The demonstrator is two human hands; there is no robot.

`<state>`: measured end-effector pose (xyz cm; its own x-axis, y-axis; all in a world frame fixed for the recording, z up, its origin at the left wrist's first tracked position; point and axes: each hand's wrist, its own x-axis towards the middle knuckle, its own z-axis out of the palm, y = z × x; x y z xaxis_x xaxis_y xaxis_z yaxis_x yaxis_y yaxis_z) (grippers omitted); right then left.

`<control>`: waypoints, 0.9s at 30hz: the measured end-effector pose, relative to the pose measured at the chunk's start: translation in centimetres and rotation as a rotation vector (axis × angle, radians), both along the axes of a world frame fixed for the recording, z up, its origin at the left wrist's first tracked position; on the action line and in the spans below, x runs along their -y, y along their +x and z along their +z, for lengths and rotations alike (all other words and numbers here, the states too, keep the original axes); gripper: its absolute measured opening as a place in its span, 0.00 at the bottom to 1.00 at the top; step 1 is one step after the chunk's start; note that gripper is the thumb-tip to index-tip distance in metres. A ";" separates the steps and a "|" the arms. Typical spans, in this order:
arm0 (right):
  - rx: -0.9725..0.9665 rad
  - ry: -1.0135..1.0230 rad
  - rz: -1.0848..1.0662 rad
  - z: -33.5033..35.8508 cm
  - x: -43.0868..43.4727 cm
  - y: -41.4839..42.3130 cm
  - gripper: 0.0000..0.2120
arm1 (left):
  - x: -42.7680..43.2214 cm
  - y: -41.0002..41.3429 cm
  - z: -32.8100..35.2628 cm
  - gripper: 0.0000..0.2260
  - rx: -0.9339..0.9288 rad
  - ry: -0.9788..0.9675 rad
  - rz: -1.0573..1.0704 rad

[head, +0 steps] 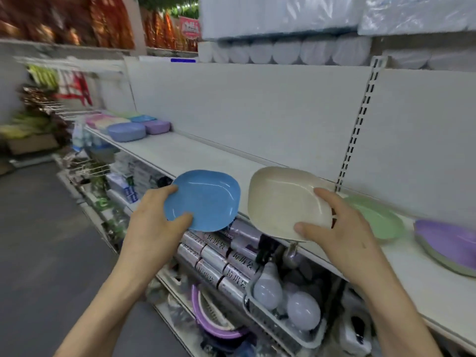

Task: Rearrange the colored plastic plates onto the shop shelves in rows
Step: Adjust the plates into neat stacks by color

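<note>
My left hand [157,215] grips the blue plate [203,199] at its near edge, centre of frame, over the white shelf's [195,153] front lip. My right hand [332,228] holds the cream plate [283,199] just beside it, tilted up. Right of those, a green plate [378,220] and a purple plate [448,240] lie on the shelf. Far upper left, pastel stacks [128,124] sit there too.

White shelf [195,150]: green plate [376,220] and purple-topped plate stack [448,243] toward its right end; pastel stacks [126,131] at its far left end.
</note>
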<state>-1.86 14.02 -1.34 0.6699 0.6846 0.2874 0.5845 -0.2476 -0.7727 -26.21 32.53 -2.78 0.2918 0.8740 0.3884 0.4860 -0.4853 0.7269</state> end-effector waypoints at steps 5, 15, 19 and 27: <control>-0.064 -0.027 0.137 -0.1 -8.2 -6.5 0.43 | -5.5 -8.0 -0.6 0.27 0.059 -0.004 0.101; -0.125 -0.051 0.323 -2.1 -28.0 -22.5 0.42 | -19.8 -25.6 -2.2 0.26 0.090 0.012 0.273; -0.149 -0.077 0.370 -2.9 -33.9 -27.2 0.42 | -24.3 -30.9 -3.1 0.25 0.092 -0.014 0.337; -0.176 -0.061 0.449 -4.2 -45.4 -32.2 0.42 | -33.2 -36.8 -5.6 0.24 0.124 -0.070 0.414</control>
<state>-34.06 59.39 -5.51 0.3389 0.9294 0.1465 0.5053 -0.0484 -0.8616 -62.96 65.72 -8.42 -0.1338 0.9330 0.3342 0.5362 -0.2155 0.8161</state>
